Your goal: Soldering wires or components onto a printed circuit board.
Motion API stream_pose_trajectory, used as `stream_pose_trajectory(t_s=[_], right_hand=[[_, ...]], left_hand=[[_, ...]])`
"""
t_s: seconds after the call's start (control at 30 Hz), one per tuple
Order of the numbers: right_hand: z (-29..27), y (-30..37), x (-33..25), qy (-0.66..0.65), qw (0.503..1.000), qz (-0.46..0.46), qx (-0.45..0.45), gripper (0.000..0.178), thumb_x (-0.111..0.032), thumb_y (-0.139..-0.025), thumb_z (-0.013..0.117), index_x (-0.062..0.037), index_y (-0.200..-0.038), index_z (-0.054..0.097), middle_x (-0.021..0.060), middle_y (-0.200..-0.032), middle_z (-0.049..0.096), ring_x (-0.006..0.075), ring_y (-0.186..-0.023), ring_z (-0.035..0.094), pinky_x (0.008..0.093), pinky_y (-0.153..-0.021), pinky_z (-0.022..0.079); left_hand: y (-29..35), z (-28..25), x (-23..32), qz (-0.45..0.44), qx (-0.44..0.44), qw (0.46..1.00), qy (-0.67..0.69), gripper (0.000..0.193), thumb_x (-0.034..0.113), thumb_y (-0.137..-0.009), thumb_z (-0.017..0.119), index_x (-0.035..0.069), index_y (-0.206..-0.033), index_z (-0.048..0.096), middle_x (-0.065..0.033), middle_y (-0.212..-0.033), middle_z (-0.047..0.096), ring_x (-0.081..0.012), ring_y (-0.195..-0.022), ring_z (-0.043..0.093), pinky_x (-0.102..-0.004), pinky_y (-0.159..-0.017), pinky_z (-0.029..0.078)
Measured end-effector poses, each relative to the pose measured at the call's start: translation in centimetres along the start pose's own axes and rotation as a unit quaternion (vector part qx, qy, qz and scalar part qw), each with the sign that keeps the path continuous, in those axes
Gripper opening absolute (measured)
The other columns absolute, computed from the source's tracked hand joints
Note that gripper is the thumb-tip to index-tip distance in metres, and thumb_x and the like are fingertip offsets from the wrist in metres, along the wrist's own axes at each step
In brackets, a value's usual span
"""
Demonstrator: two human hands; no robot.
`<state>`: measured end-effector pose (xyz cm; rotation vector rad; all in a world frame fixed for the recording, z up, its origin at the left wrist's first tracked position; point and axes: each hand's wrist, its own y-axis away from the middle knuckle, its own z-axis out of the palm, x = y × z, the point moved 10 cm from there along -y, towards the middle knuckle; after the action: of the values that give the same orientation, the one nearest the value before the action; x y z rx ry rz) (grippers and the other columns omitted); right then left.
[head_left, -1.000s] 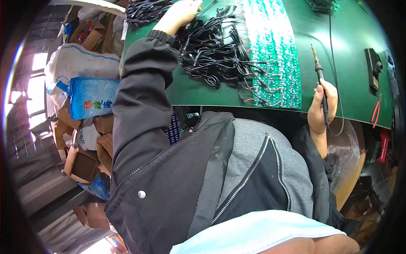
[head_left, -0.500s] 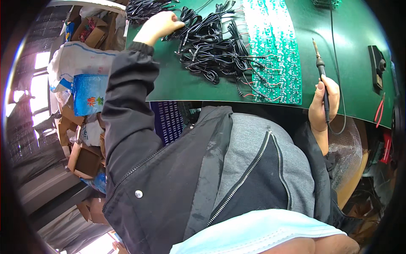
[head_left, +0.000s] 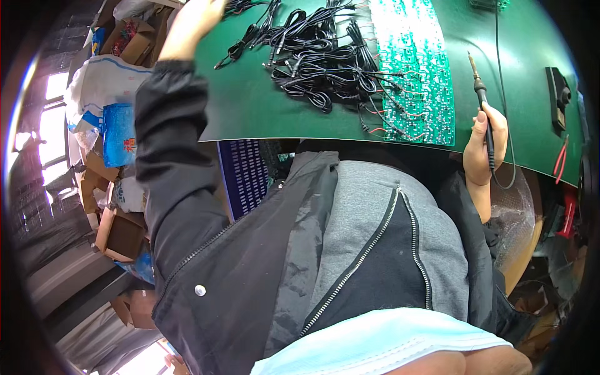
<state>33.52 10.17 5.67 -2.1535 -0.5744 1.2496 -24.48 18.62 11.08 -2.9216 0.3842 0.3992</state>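
My right hand (head_left: 499, 130) is closed round the dark handle of a soldering iron (head_left: 480, 89), whose tip points up and away over the green table. My left hand (head_left: 192, 26) reaches to the far left edge of the table, beside a pile of black cables (head_left: 236, 7). Its fingertips run out at the top of the picture, so I cannot see whether they hold anything. Coiled black cables (head_left: 328, 72) lie heaped in the middle. Red-ended leads run from them to a panel of green circuit boards (head_left: 417, 94), between my hands.
A black block-shaped holder (head_left: 555, 99) and red-handled pliers (head_left: 560, 161) lie at the right of the green table (head_left: 250, 115). The iron's cord (head_left: 502, 69) crosses that side. A blue basket (head_left: 242, 178) stands under the front edge; cartons (head_left: 122, 234) and sacks are on the left.
My left hand has moved from the cable heap out to the far left. One cable bundle now lies apart, left of the heap. My right hand still holds the iron, nearly unmoved.
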Motion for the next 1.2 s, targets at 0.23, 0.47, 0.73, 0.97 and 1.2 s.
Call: stream_pose_trajectory(t_s=[0.23, 0.47, 0.73, 0.97, 1.2], right_hand=[[-0.3, 0.1, 0.3, 0.020, 1.000, 0.014, 0.008, 0.017, -0.003, -0.101, 0.063, 0.0032, -0.116, 0.066, 0.0135, -0.106, 0.068, 0.0182, -0.084, 0.064, 0.0302, -0.074, 0.053], [-0.6, 0.4, 0.5, 0.012, 1.000, 0.015, 0.008, 0.017, 0.000, -0.099, 0.065, 0.0033, -0.115, 0.066, 0.0158, -0.106, 0.069, 0.0256, -0.090, 0.066, 0.0360, -0.082, 0.054], [-0.5, 0.3, 0.4, -0.011, 1.000, 0.010, 0.010, 0.015, 0.001, -0.098, 0.065, 0.0035, -0.113, 0.066, 0.0175, -0.106, 0.070, 0.0280, -0.093, 0.067, 0.0376, -0.084, 0.055], [-0.3, 0.4, 0.7, -0.007, 1.000, 0.021, -0.001, 0.017, 0.000, -0.098, 0.065, 0.0030, -0.115, 0.066, 0.0166, -0.105, 0.068, 0.0271, -0.092, 0.066, 0.0368, -0.083, 0.054], [-0.3, 0.2, 0.6, -0.009, 1.000, 0.020, 0.004, 0.017, 0.000, -0.099, 0.065, 0.0027, -0.116, 0.067, 0.0165, -0.105, 0.068, 0.0271, -0.092, 0.066, 0.0367, -0.083, 0.053]], left_hand=[[-8.4, 8.3, 6.5, -0.198, -0.009, 0.956, 0.218, 0.046, 0.043, -0.094, 0.061, -0.001, -0.087, 0.074, -0.0268, -0.092, 0.071, -0.0440, -0.092, 0.068, -0.0509, -0.079, 0.052], [-4.6, 10.7, 0.0, -0.365, 0.103, 0.531, 0.758, 0.042, 0.032, -0.106, 0.048, 0.012, -0.070, 0.053, -0.0028, -0.062, 0.051, -0.0162, -0.051, 0.050, -0.0350, -0.050, 0.045], [-3.6, 8.2, 6.1, -0.230, -0.116, 0.936, 0.240, 0.048, 0.046, -0.090, 0.070, 0.001, -0.104, 0.075, -0.0163, -0.091, 0.073, -0.0307, -0.084, 0.069, -0.0403, -0.078, 0.052], [-2.8, -0.3, 9.9, -0.130, -0.025, 0.918, 0.375, 0.038, 0.034, -0.089, 0.078, 0.010, -0.118, 0.076, 0.0002, -0.073, 0.058, -0.0123, -0.065, 0.053, -0.0289, -0.063, 0.046], [-7.4, -5.6, 7.8, -0.020, 0.169, 0.983, 0.070, 0.030, 0.022, -0.098, 0.054, 0.000, -0.090, 0.072, -0.0197, -0.093, 0.073, -0.0368, -0.087, 0.070, -0.0463, -0.077, 0.055]])
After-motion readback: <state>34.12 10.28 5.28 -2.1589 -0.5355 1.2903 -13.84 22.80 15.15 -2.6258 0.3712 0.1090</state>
